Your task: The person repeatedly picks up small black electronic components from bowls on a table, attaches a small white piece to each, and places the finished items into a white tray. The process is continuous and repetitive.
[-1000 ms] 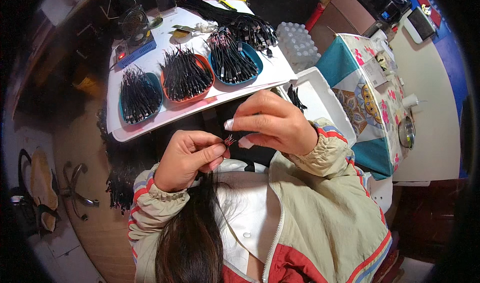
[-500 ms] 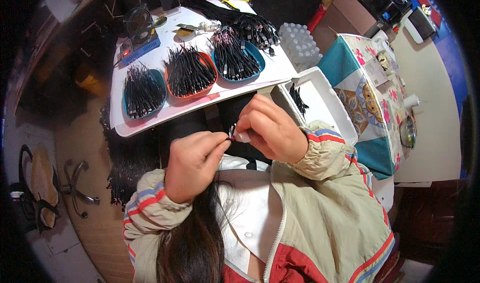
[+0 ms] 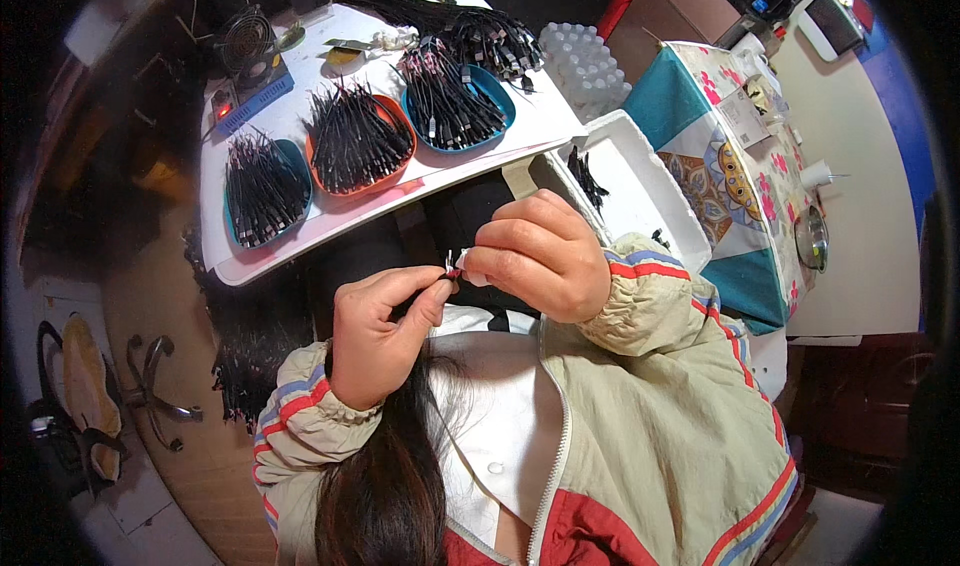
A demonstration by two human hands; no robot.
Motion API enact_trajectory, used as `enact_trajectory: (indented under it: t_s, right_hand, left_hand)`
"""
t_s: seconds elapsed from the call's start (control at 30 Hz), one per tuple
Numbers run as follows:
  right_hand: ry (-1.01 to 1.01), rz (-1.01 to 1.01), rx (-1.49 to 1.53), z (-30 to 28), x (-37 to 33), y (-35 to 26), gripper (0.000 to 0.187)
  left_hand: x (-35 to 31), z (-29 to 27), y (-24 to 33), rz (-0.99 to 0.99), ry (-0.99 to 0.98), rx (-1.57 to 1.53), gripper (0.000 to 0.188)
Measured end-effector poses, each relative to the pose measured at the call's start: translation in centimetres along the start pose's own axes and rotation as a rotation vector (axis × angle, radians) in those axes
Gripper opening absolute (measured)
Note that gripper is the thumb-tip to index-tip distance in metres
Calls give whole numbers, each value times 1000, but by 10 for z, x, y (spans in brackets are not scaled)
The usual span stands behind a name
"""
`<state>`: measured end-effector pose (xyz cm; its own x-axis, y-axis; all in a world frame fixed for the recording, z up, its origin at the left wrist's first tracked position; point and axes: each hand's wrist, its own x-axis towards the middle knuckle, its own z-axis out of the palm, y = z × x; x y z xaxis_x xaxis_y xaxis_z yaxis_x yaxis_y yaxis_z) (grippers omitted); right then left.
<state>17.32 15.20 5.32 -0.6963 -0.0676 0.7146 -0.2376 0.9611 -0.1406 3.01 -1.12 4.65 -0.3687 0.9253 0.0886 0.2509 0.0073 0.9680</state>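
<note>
My left hand (image 3: 378,331) pinches the end of a short black cable, where thin wires (image 3: 450,264), white and reddish, stick out between thumb and forefinger. Right against it, my right hand (image 3: 540,256) has its fingers closed on a small white piece (image 3: 472,275) that meets the wires; whether it is cloth, tissue or plastic I cannot make out. Most of the cable is hidden in the left hand. Both hands are in front of my chest, just off the near edge of the white table (image 3: 245,266).
Bundles of black cables (image 3: 265,191) fill a blue tray, an orange tray (image 3: 400,174) and another blue tray (image 3: 500,96). To the right, a white foam box (image 3: 690,221) holds several short cables (image 3: 588,178). Behind are loose cables (image 3: 490,41), a small fan (image 3: 245,41) and plastic bottles (image 3: 585,66).
The view has shifted a little, so the table sits further left and higher. My left thumb and fingers have opened slightly around the cable, and the wire ends show more plainly.
</note>
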Motion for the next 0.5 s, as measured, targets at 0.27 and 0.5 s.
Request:
enact_trajectory:
  t_s: [0.27, 0.5]
  right_hand:
    - [-205, 871, 988, 7, -7, -7, 7]
    - [-140, 384, 559, -11, -7, -3, 18]
  left_hand:
    - [4, 7, -14, 777, 105, 779, 28]
    - [-6, -9, -14, 319, -94, 116, 11]
